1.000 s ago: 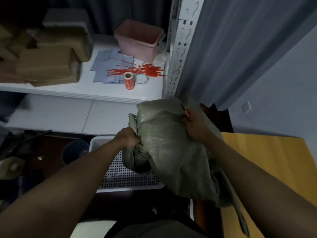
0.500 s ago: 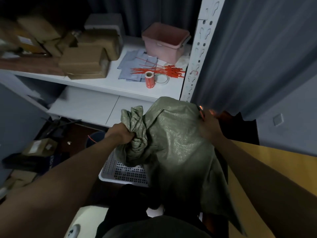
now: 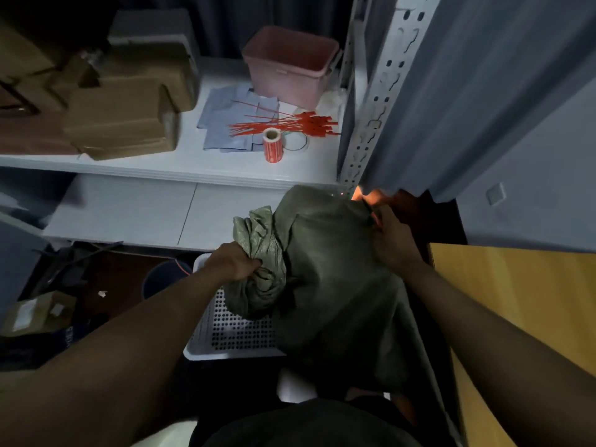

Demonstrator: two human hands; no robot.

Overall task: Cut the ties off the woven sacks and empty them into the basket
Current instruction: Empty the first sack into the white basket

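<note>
Fingers (image 3: 248, 264) of both hands grip sack (image 3: 325, 269) over basket (image 3: 232, 333)

No legible text; print on red label roll (image 3: 272, 146) blurred.

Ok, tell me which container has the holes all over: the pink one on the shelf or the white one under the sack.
The white basket on the floor below the green sack; its base is perforated. The pink bin has plain solid walls.

Olive-green woven sack (image 3: 325, 269), white perforated basket (image 3: 225, 333) (dotted holes), red ties (image 3: 290, 125), pink bin (image 3: 290, 64)
</note>
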